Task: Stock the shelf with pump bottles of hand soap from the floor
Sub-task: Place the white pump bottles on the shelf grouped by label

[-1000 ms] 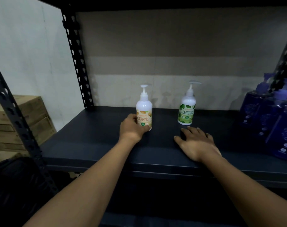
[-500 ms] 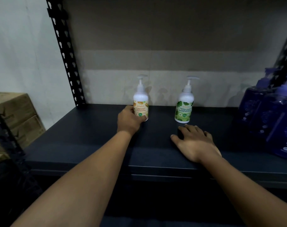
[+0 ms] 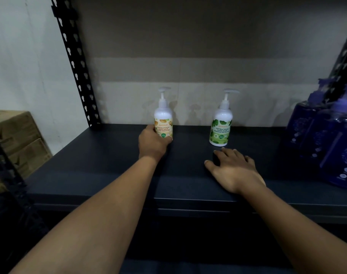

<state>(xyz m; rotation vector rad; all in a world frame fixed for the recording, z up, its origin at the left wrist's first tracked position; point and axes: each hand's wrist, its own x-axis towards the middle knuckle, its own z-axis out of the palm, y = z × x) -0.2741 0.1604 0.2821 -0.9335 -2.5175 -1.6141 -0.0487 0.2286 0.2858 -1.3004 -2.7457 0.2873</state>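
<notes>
Head view: the left hand (image 3: 152,144) curls round the orange-labelled white plastic pump bottle (image 3: 163,119), upright at the back of the dark metal shelf (image 3: 101,165). The right hand (image 3: 234,171) lies flat, fingers spread, empty — near the green-labelled white pump bottle (image 3: 221,125). Best seated level with that neighbour, label forward — then released gently.

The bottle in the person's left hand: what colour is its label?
Orange and cream, on a white pump bottle gripped by the left hand; the head view shows it.
</notes>
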